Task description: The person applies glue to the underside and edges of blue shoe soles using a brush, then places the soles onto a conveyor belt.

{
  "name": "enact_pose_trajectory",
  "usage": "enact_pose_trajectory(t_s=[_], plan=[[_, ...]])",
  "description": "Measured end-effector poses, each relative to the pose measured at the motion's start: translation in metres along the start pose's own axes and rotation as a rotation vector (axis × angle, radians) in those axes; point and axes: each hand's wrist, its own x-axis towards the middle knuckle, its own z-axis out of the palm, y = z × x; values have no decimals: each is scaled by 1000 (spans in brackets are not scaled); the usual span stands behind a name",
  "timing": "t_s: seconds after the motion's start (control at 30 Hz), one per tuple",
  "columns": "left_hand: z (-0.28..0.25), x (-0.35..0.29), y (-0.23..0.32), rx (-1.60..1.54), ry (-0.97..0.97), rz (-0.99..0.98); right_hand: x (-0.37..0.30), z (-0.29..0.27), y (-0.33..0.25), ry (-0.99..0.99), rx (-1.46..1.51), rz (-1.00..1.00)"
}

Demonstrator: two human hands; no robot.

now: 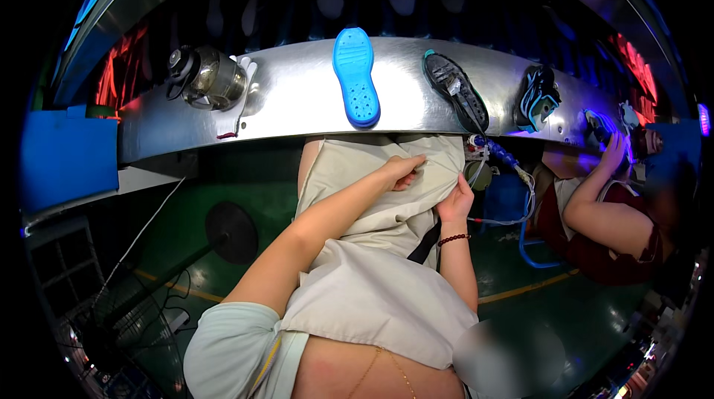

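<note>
My left hand is closed on a fold of the beige apron over my lap, its fingertips at the cloth. My right hand, with a dark red bead bracelet at the wrist, pinches the apron's right edge. Just beyond my lap, a bright blue shoe sole lies flat on the shiny metal bench, touched by neither hand. To its right rests a black shoe sole with a teal rim, a small crumpled piece on it.
A clear jug with a black lid and a white glove sit on the bench's left. At right are a dark sneaker, a blue-handled tool with hoses, and a seated co-worker. A round black stand base is on the green floor.
</note>
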Motion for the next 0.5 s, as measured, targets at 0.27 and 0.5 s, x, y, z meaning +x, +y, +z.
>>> enact_pose_trajectory(t_s=[0.27, 0.5], plan=[[-1, 0, -27, -471, 135, 180, -4, 6, 0, 10, -145, -21], [-17, -28, -39, -930, 106, 310, -11, 9, 11, 12, -424, -39]])
